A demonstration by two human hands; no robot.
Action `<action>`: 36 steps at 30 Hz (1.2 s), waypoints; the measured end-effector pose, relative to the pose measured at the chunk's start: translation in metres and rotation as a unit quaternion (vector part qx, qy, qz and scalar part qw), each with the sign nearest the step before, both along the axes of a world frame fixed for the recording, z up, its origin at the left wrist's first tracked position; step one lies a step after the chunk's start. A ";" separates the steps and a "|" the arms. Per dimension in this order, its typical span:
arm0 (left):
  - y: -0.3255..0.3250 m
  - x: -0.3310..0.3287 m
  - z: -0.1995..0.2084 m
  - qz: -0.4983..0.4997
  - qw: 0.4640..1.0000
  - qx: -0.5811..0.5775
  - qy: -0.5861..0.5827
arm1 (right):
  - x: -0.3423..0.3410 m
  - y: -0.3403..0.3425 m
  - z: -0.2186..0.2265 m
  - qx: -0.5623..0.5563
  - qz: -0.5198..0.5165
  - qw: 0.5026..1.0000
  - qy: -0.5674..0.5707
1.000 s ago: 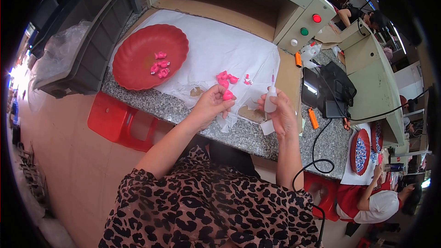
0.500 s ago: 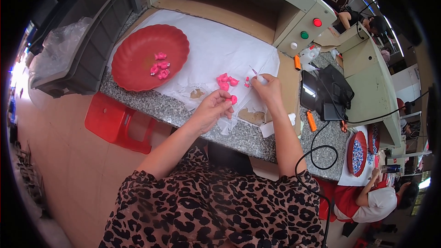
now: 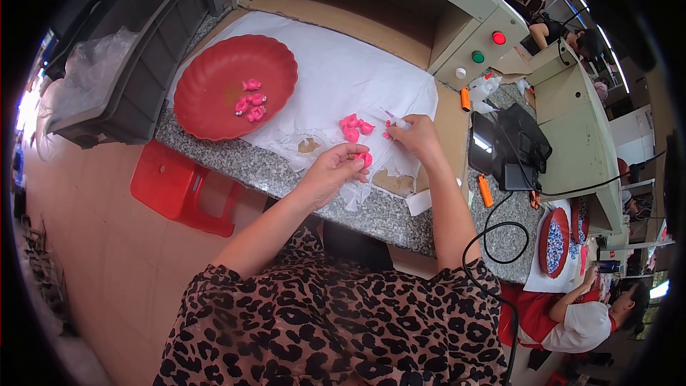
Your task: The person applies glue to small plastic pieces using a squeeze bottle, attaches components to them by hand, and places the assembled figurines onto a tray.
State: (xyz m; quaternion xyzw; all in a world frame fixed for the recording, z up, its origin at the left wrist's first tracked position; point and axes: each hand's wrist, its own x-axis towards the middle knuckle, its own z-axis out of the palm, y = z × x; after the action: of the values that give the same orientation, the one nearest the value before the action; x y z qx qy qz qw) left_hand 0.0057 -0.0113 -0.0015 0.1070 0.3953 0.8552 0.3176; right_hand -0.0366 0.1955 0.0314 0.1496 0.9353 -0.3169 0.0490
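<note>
My left hand [image 3: 331, 174] pinches a small, rounded pink plastic piece [image 3: 365, 159] between thumb and fingers above the near part of the white paper. To its right, my right hand [image 3: 420, 136] keeps hold of a small white bottle with a thin pointed nozzle [image 3: 398, 121], mostly hidden by the hand. Its thumb and fingertips reach down to tiny pink parts [image 3: 387, 131] on the paper; whether they grip one is too small to tell. Between the hands and a little farther off lies a heap of larger pink pieces [image 3: 352, 127].
A red scalloped bowl [image 3: 207, 114] with several pink pieces stands at left on the white paper [image 3: 321, 50], beside a grey crate [image 3: 136, 78]. At right are a phone [image 3: 482, 141], a black pouch [image 3: 525, 132], orange lighters [image 3: 485, 191] and a looping black cable [image 3: 507, 225]. A co-worker sits far right.
My right hand's fingertips have come down onto the tiny pink parts, with the bottle tipped left in the hand. The left hand holds its pink piece in nearly the same place.
</note>
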 end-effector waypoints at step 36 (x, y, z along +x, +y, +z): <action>0.005 0.005 -0.008 0.059 0.994 -0.035 0.082 | 0.095 -0.076 0.007 -0.312 -0.083 0.924 0.206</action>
State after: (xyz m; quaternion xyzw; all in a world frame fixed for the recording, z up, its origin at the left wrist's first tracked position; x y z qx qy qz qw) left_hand 0.0106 -0.0063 -0.0097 0.1419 0.4553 0.8464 0.2371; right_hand 0.0582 0.1196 0.0388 0.1350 0.7631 -0.6193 -0.1265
